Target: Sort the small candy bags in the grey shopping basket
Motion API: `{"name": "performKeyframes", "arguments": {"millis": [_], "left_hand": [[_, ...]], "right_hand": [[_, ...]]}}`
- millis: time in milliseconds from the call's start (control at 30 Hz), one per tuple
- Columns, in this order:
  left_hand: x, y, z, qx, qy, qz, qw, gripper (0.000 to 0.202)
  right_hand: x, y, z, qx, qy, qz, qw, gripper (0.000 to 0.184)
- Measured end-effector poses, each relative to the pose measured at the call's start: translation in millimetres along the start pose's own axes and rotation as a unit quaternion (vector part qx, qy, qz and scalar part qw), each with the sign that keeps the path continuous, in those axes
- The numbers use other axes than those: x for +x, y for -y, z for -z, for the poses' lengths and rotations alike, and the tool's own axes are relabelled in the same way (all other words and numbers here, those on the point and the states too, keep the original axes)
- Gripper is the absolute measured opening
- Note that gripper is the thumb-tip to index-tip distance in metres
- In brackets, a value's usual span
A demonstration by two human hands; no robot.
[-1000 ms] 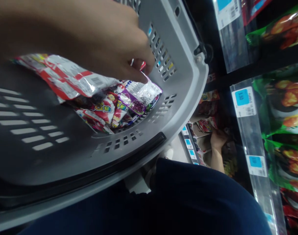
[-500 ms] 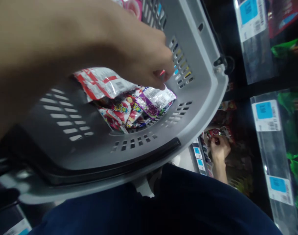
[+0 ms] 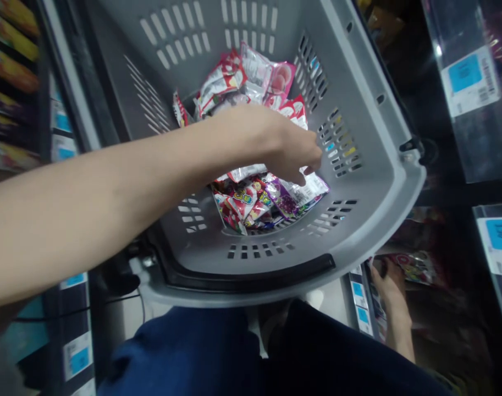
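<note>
With many candy packets [image 3: 251, 82] already in the grey basket [image 3: 382, 165] at frame centre, the left hand [image 3: 294, 151] pinches another packet [image 3: 306, 190]; right hand [image 3: 389, 286], lower right, grasps shelf stock [image 3: 411, 264].

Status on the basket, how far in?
Done: a pile of snack packets already lies in the grey basket. In hand: left hand is down among them, fingers curled at a packet; right hand is at the low shelf. Left: cannot tell.
</note>
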State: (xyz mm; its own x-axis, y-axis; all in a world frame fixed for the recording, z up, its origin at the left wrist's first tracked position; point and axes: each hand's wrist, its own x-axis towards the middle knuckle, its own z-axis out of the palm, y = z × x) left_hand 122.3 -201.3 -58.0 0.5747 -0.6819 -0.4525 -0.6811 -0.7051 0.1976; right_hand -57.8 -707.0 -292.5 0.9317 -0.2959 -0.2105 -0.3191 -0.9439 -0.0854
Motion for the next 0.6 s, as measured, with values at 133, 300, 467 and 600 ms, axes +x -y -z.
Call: {"name": "performKeyframes", "arguments": {"millis": [133, 300, 467, 600], "left_hand": [[6.2, -2.7, -4.2, 0.000, 0.024, -0.003, 1.000, 0.043], [25.9, -4.3, -24.4, -0.027, 0.061, -0.030, 0.997, 0.046], [45.7, -16.1, -49.1, 0.003, 0.115, -0.053, 0.992, 0.041], [48.4, -23.1, -61.4, -0.054, 0.168, -0.091, 0.980, 0.040]], "right_hand": [[0.3, 2.6, -0.7, -0.010, 0.019, -0.019, 1.000, 0.076], [-12.1, 16.5, 10.2, 0.000, 0.016, -0.021, 1.000, 0.071], [-29.9, 42.0, 20.5, 0.025, -0.052, -0.007, 0.998, 0.044], [-52.9, 77.6, 7.9, 0.053, -0.157, 0.037, 0.985, 0.041]]}}
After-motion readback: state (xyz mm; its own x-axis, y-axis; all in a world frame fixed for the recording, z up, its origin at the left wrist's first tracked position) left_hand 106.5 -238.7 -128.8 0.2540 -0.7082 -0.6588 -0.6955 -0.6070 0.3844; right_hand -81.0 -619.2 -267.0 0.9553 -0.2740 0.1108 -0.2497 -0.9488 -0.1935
